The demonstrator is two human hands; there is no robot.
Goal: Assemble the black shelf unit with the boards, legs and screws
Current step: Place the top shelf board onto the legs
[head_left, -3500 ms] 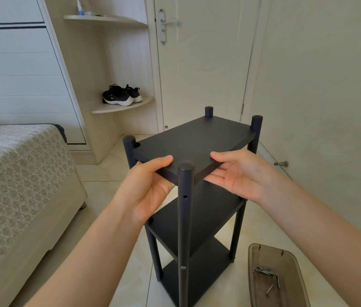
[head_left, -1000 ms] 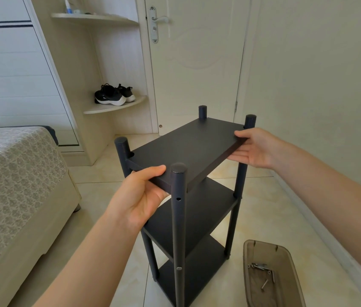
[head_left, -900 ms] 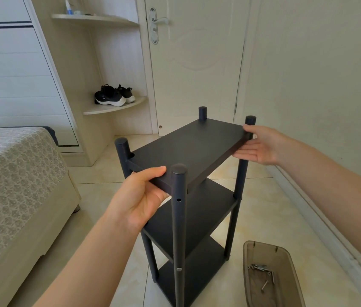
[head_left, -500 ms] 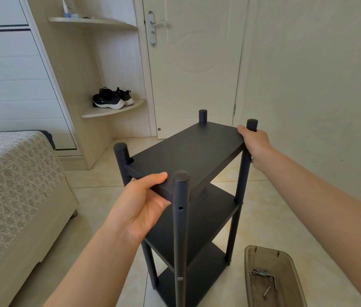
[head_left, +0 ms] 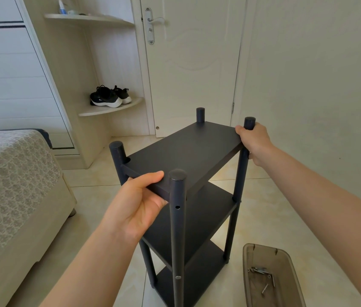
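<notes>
The black shelf unit stands upright on the floor with three boards between round legs. Its top board (head_left: 184, 151) lies between the leg tops, slightly tilted. My left hand (head_left: 135, 204) grips the board's near short edge, thumb on top, just left of the near leg (head_left: 177, 229). My right hand (head_left: 253, 140) holds the far right corner, fingers wrapped around the far right leg (head_left: 242, 173) with the thumb on the board. An empty screw hole shows in the near leg below the top board. Loose screws (head_left: 262, 278) lie in a tray.
A brown translucent tray (head_left: 286, 258) sits on the tiled floor at the lower right. A bed (head_left: 9, 173) fills the left side. Behind are a closed door (head_left: 193, 63), a corner shelf with black shoes (head_left: 108, 98), and a wall on the right.
My right hand slid along the board's right edge from the near end to the far right corner and closed around that leg. My left hand kept its grip on the near edge.
</notes>
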